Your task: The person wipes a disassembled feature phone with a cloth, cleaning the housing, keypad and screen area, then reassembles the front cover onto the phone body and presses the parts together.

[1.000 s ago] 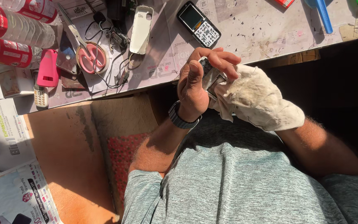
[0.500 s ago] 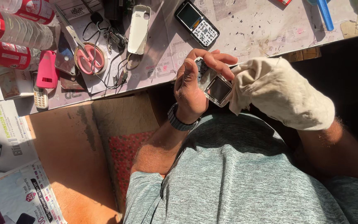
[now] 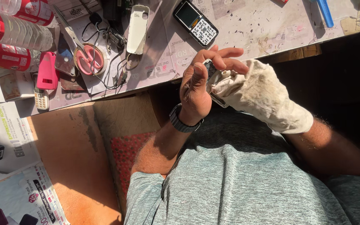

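Left hand (image 3: 198,89) held up over the lap, thumb and curled fingers clamped on a small phone (image 3: 211,79); only slivers of the phone show between the fingers and below the palm. Right hand (image 3: 258,96) wrapped in a dirty white cloth (image 3: 271,104), cloth pressed against the phone's face from the right. Right fingers hidden under the cloth, so can't tell if bunched or spread. Dark watch (image 3: 183,121) on the left wrist.

Both hands sit just off the table edge (image 3: 288,54), not touching it. Open room below and to the right, where it is dark shadow; grey shirt (image 3: 238,183) directly beneath. Left of the arm, bare orange floor (image 3: 71,154) and a red patterned mat (image 3: 126,154).

Held phone is near the table but apart from everything on it. The nearest is a black keypad phone (image 3: 196,23), lying flat just above the left fingertips.

Counts on table: one white phone shell (image 3: 138,28), one pink phone shell (image 3: 46,75), one small pale keypad phone (image 3: 41,99), one pair of pink-handled scissors (image 3: 84,52), black wires in a tangle (image 3: 113,62), three plastic bottles (image 3: 17,37) at far left, one blue tool (image 3: 325,11) at top right. Printed boxes (image 3: 5,129) on the floor, left.
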A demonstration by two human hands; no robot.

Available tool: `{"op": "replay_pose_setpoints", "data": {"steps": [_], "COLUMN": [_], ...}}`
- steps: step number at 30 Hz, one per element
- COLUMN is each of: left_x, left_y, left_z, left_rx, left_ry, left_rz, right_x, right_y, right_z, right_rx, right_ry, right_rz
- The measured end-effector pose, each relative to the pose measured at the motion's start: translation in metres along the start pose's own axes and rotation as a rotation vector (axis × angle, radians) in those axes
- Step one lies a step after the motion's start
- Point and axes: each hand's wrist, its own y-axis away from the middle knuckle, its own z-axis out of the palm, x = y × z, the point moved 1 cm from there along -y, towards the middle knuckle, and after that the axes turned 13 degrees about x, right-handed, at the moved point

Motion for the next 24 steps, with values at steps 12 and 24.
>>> {"op": "replay_pose_setpoints", "data": {"steps": [12, 24], "left_x": [-0.009, -0.012], "left_y": [0.003, 0.007], "left_z": [0.001, 0.001], "left_rx": [0.065, 0.15], "left_ry": [0.125, 0.306], "left_rz": [-0.045, -0.122], "right_x": [-0.014, 0.015], "right_y": [-0.004, 0.006], "right_z": [-0.015, 0.017], "right_rx": [-0.119, -0.053], "right_ry": [-0.407, -0.257], "right_rz": [0.552, 0.324]}}
